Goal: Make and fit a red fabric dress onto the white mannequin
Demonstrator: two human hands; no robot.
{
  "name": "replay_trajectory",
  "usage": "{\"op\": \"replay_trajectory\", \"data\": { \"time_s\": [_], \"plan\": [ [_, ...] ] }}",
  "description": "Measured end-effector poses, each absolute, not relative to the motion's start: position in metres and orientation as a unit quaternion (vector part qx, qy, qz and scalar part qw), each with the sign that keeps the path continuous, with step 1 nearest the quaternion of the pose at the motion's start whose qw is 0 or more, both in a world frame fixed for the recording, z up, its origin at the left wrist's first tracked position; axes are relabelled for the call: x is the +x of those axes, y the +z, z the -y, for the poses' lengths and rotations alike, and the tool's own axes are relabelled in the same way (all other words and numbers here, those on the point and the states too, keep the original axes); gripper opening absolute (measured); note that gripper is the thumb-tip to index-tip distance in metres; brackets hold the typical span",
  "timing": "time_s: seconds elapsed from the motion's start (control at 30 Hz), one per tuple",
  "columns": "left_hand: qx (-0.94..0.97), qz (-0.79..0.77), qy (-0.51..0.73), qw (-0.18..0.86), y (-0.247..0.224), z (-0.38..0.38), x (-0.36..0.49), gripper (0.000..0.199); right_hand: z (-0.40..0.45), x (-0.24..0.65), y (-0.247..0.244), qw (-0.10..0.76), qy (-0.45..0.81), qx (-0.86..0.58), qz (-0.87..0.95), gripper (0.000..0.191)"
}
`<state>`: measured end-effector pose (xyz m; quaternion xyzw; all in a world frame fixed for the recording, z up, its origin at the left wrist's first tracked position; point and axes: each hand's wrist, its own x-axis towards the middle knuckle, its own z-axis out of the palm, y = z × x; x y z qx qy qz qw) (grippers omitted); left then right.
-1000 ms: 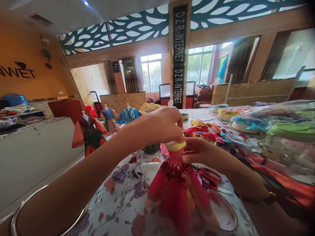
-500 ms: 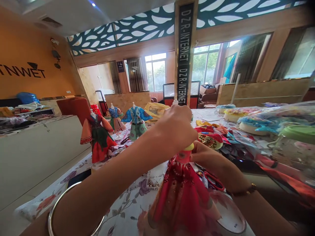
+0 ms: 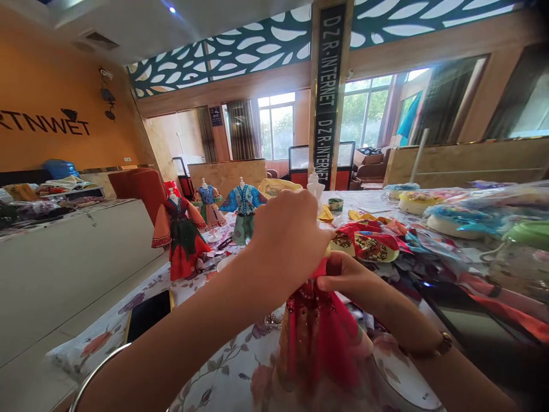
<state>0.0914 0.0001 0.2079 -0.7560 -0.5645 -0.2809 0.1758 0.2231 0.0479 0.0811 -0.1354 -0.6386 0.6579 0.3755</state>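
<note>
right hand [image 3: 345, 276] pinched round red dress [image 3: 337, 329]; left hand [image 3: 285, 229], fingers hidden, can't tell; uneven pressure could skew the waist imo

Dressed figure [image 3: 315, 337], upright toward the near edge of the worktop [image 3: 231, 360]: red bodice, beaded waist, flared translucent red skirt; top largely hidden.

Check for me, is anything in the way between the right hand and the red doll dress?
Nothing I can see is in the way: the right hand has its fingers on the red doll dress, near the waist. The left hand covers the top part but isn't between them.
</note>
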Motion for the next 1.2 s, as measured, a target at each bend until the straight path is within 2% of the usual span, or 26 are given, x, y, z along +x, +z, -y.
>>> {"op": "replay_trajectory", "data": {
  "time_s": [0.17,0.37,0.57,0.7,0.83,0.97,1.1,1.2],
  "plan": [
    [-0.733,0.574,-0.364,0.034,0.203,0.014,0.069,0.037,-0.047,0.219,0.079,0.387,0.658,-0.149,0.628,0.037],
    [-0.665,0.59,-0.438,-0.134,0.164,0.034,0.046,0.026,-0.048,0.223,0.075,0.375,0.659,-0.128,0.64,0.037],
    [-0.561,0.55,-0.576,-0.227,0.113,0.044,0.053,0.014,-0.045,0.219,0.074,0.358,0.673,-0.085,0.642,0.042],
    [-0.527,0.503,-0.668,-0.151,0.095,0.042,0.059,0.005,-0.044,0.217,0.074,0.35,0.674,-0.096,0.643,0.049],
    [-0.561,0.441,-0.7,-0.008,0.084,0.04,0.064,0.014,-0.044,0.214,0.075,0.351,0.686,-0.089,0.632,0.044],
    [-0.563,0.4,-0.714,0.114,0.075,0.04,0.073,0.015,-0.045,0.213,0.073,0.35,0.692,-0.083,0.626,0.044],
    [-0.543,0.395,-0.724,0.16,0.071,0.039,0.082,0.013,-0.045,0.214,0.071,0.351,0.694,-0.08,0.624,0.045],
    [-0.535,0.411,-0.725,0.141,0.068,0.04,0.087,0.014,-0.041,0.214,0.075,0.35,0.693,-0.086,0.625,0.041]
  ]
}}
